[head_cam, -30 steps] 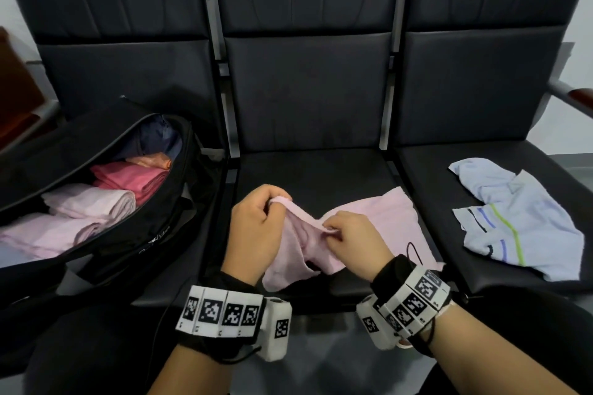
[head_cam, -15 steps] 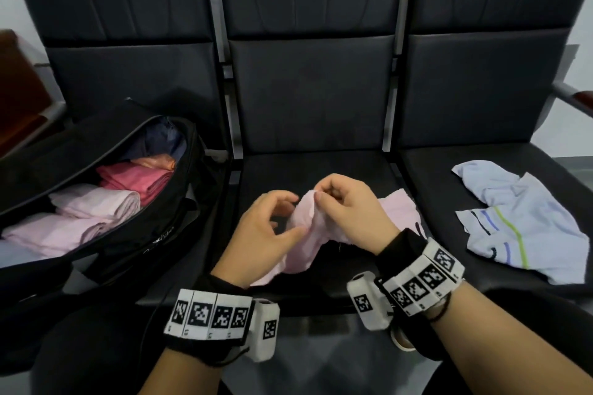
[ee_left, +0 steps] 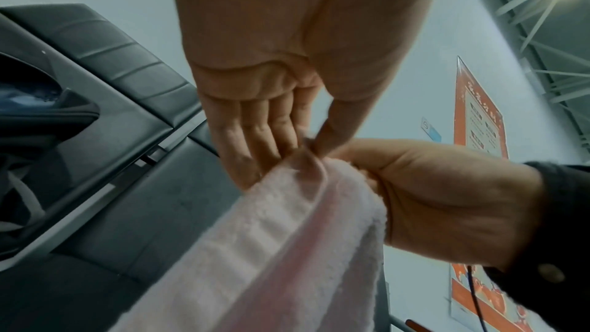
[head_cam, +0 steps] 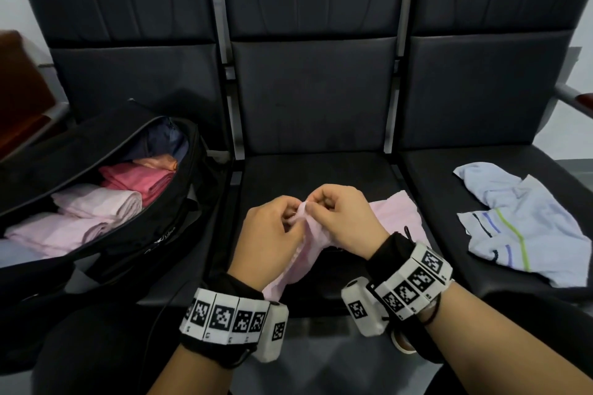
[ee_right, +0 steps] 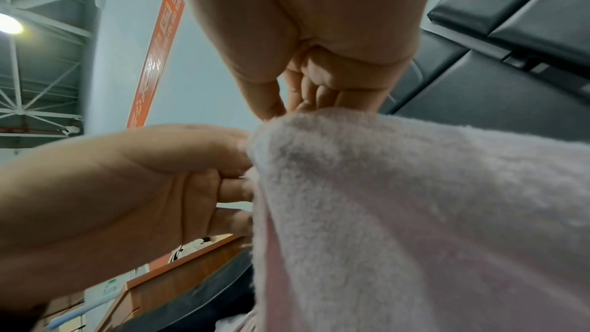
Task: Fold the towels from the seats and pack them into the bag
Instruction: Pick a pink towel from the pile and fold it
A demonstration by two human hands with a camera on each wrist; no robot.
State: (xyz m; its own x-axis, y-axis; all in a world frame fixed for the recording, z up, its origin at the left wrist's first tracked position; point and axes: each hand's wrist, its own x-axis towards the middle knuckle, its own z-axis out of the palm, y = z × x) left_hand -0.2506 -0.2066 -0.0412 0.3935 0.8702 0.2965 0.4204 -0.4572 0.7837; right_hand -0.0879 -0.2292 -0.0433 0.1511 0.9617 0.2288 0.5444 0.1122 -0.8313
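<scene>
Fingers (head_cam: 309, 207) of both hands meet on one gathered corner of a pale pink towel (head_cam: 394, 218), pinching it between thumb and fingertips above the middle seat (head_cam: 321, 176) of a row of black padded seats. The rest of the towel trails down from the pinch, part lying crumpled on the seat cushion and part hanging over its front edge.

On the left seat an open black bag (head_cam: 106, 234) already holds several folded towels (head_cam: 96, 202), pale pink at the near end and a deeper pink further in. On the right seat a white towel with coloured stripes (head_cam: 519, 228) lies spread and unfolded, well apart from the hands.

The left hand (head_cam: 269, 231) and right hand (head_cam: 340, 218) touch at the fingertips; the left wrist view shows the left thumb and forefinger closed on the fabric edge, and the right wrist view shows the right thumb and fingers closed on it from the other side.

The towel looks light, soft and limp, with a fluffy pile that should grip well but will sag wherever it is unsupported. It is likely best taken by two corners of one edge, so the cloth hangs flat before folding. The fold itself appears not yet begun.
</scene>
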